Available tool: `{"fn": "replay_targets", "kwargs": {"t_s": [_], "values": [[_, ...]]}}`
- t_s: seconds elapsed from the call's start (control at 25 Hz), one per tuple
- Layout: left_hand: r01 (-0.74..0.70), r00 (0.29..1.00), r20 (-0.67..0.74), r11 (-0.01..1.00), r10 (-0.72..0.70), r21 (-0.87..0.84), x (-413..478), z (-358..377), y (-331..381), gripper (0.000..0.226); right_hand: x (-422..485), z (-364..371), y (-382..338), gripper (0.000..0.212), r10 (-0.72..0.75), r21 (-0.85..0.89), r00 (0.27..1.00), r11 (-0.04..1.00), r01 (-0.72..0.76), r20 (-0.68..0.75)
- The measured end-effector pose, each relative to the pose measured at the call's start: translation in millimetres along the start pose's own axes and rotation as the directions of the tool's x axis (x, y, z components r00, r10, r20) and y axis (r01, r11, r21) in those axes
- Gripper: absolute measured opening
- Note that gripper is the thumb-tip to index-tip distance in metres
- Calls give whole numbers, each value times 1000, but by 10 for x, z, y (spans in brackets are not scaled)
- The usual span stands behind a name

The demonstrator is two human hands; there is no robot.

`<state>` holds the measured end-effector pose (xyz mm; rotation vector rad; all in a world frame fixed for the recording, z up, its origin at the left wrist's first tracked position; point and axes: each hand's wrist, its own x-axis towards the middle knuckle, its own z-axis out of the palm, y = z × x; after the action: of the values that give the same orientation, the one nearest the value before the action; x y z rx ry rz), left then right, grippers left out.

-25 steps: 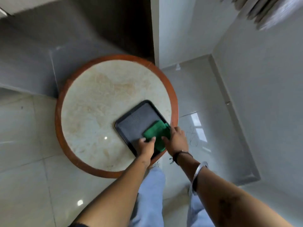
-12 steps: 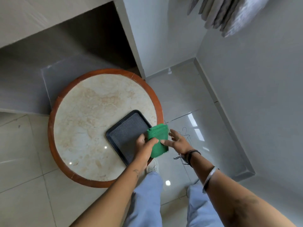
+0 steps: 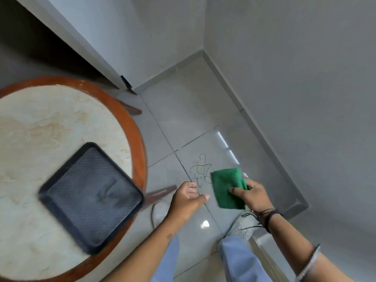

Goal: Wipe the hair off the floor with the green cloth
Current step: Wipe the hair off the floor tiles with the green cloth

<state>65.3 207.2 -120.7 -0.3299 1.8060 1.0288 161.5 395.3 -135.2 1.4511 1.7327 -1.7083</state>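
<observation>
Right hand [image 3: 253,193] grip on green cloth [image 3: 226,188]

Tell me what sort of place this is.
Probably a room corner in a home: glossy tiled floor with a skirting board along plain walls, and a round marble-topped table carrying a black tray.

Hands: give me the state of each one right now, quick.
Left hand: open, holding nothing, fingers loosely curled above the floor.
Right hand: closed on the folded green cloth, next to the hair.
</observation>
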Motion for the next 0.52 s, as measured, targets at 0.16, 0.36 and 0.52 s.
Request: {"fn": "replay_targets", "kwargs": {"t_s": [0.16,0.36,0.52], "values": [[-70,994,-11,687,113,724,1464,186,-865,92,1231,222,1001,20,-369,-668,890,737,106,-266],[42,997,-61,326,47,944,3008,404,-1833,136,2511,1175,2382,58,-329,-872,938,419,253,114],[56,992,-72,146,103,988,3400,503,-2221,154,2475,1567,3077,96,-204,-927,966,307,217,159]]}}
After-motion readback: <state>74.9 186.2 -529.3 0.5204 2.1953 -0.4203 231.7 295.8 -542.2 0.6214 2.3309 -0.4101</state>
